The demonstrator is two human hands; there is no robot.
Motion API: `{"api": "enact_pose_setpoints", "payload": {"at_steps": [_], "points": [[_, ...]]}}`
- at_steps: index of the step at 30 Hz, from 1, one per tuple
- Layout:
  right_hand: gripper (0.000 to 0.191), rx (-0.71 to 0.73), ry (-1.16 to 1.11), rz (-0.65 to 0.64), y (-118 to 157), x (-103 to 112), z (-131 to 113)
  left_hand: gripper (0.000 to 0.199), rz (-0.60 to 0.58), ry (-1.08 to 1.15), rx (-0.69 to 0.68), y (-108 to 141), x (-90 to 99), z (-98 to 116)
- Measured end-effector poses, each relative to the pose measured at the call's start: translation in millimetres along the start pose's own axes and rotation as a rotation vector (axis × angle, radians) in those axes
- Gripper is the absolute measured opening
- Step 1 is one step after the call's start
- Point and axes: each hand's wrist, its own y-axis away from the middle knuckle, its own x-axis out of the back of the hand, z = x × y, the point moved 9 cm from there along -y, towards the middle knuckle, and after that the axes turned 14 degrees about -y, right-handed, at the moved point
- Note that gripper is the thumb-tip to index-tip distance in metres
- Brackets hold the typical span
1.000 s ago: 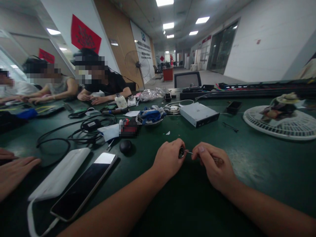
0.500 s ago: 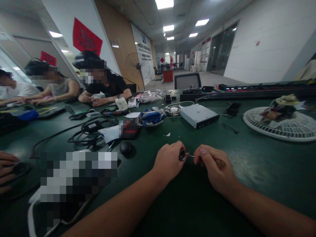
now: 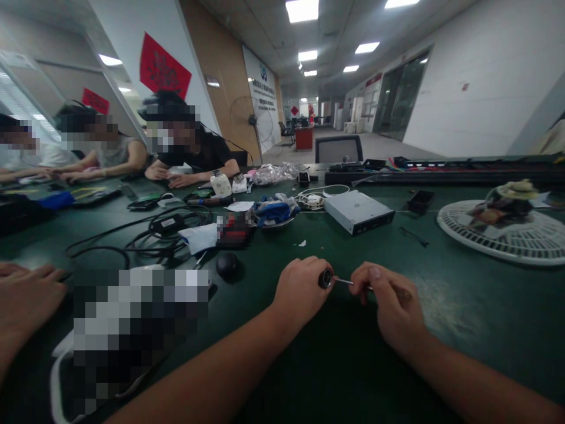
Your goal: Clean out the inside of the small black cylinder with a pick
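Note:
My left hand (image 3: 300, 291) is closed around a small black cylindrical part (image 3: 325, 278) with a round, ring-like end facing up and right. Most of that part is hidden in the fingers. In my right hand (image 3: 395, 303) is a screwdriver (image 3: 344, 281), its thin metal shaft pointing left and its amber-brown handle lying in the palm. The shaft's tip reaches the fingertips of my left hand beside the black part; whether it touches the part I cannot tell. Both hands are just above the dark green table (image 3: 335, 365).
A black mouse (image 3: 227, 266) sits left of my hands. Beyond lie a silver disc drive (image 3: 358, 212), a bowl with blue cloth (image 3: 276, 211) and coiled cables (image 3: 170, 227). A white fan grille (image 3: 498, 232) is at right. Another person's hand (image 3: 30, 294) rests at far left.
The view has tilted up slightly. My right hand has moved a little right, showing more of the screwdriver shaft. At far left, the other person's hand has come further into view.

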Motion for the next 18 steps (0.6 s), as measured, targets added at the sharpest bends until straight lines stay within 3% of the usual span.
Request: {"api": "enact_pose_setpoints", "payload": {"at_steps": [10, 14, 16, 18], "points": [[0.053, -0.031, 0.051, 0.041, 1.5, 5.1, 2.7, 0.018, 0.012, -0.025, -0.045, 1.1, -2.0, 2.4], [0.036, -0.012, 0.155, 0.125, -1.4, 12.4, -2.5, 0.026, 0.031, -0.048, -0.008, 0.2, -1.4, -1.8], [0.023, -0.041, 0.234, 0.090, -2.9, 7.1, -3.5, 0.025, 0.034, -0.056, 0.027, -0.2, -3.4, -5.5], [0.020, -0.068, 0.321, -0.028, -2.3, -7.4, -3.9, 0.024, 0.037, -0.051, 0.070, -0.1, -6.1, -10.1]]}}
